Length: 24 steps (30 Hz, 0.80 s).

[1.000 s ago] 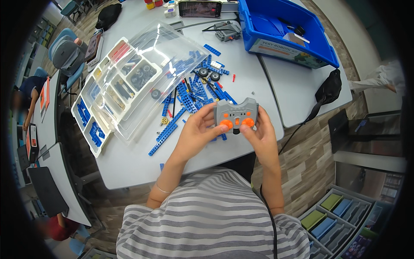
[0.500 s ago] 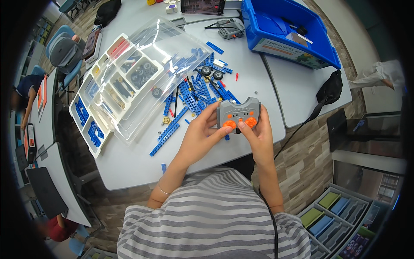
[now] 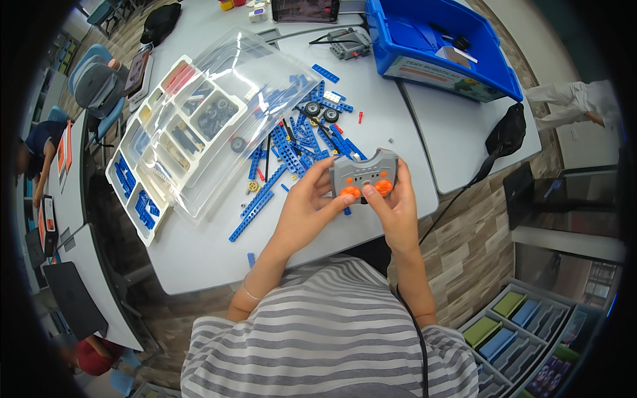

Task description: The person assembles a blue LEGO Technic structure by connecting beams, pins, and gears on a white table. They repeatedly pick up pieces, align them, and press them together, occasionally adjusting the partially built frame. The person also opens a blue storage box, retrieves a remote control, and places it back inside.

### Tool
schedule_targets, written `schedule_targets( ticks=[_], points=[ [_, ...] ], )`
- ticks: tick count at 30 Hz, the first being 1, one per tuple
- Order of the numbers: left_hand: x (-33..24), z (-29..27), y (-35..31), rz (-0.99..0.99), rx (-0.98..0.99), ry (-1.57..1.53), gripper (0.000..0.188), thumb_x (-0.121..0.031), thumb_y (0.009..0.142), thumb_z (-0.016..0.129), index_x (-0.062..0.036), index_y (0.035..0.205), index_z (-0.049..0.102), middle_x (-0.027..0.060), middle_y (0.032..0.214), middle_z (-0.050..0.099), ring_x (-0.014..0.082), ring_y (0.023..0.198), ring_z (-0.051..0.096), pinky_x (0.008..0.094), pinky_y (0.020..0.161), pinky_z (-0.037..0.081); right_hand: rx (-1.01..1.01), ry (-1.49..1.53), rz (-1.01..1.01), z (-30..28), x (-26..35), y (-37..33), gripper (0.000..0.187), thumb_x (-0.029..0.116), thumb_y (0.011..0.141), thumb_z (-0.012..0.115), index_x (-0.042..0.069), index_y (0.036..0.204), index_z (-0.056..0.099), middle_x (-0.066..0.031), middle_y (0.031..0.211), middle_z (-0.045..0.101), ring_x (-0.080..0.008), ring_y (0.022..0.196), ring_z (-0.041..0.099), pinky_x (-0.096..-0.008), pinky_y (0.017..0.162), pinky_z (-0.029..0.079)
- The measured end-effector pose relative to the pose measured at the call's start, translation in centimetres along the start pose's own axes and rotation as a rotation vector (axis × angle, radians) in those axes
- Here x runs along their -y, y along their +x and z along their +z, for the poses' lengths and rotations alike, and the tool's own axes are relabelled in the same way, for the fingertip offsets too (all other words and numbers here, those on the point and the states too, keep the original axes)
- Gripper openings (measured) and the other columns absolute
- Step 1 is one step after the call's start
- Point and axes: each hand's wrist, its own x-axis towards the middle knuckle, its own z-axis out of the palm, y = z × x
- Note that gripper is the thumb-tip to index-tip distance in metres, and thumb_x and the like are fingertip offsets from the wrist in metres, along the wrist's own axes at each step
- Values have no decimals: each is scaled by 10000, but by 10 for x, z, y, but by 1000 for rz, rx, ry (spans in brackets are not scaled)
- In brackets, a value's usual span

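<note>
A grey remote control [image 3: 361, 174] with orange dials is held up between both hands over the table's front part. My left hand [image 3: 306, 204] wraps its left side, the thumb lying by the left dial. Closed round the other side is my right hand [image 3: 397, 211], its thumb at the middle near the right dial. Beyond the remote lies a loose heap of blue building beams [image 3: 286, 149] with black-tyred wheels [image 3: 312, 108] among them. A yellow gear [image 3: 253, 187] rests left of the heap. The fingers behind the remote are partly hidden.
A white sorting tray [image 3: 192, 156] and a clear plastic lid [image 3: 229, 166] cover the table's left. At the back stand a grey battery box [image 3: 350, 44] and a blue bin [image 3: 434, 86]. A black pouch [image 3: 505, 129] with a strap lies right. Other people are at the sides.
My right thumb has shifted slightly left and up on the remote. The whole view has moved a little; both hands still hold the remote.
</note>
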Motion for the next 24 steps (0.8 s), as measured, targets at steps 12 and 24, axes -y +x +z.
schedule_targets(
  ticks=[12, 24],
  points=[
    [11, 6, 13, 50, -19, 284, 519, -21, 854, 723, 9, 1332, 523, 119, 1164, 667, 181, 1022, 658, 283, 833, 540, -239, -377, -516, -79, 92, 53, 599, -6, 850, 718, -33, 1387, 453, -119, 1316, 525, -173, 1204, 525, -325, 1000, 458],
    [26, 0, 31, -194, -113, 330, 205, -76, 945, 626, 4, 1129, 671, 52, 850, 694, 98, 770, 654, 217, 658, 507, -26, -853, 116, -205, 142, 381, 489, 177, 718, 834, -109, 1075, 661, -198, 973, 702, -223, 833, 718, -328, 650, 594]
  ],
)
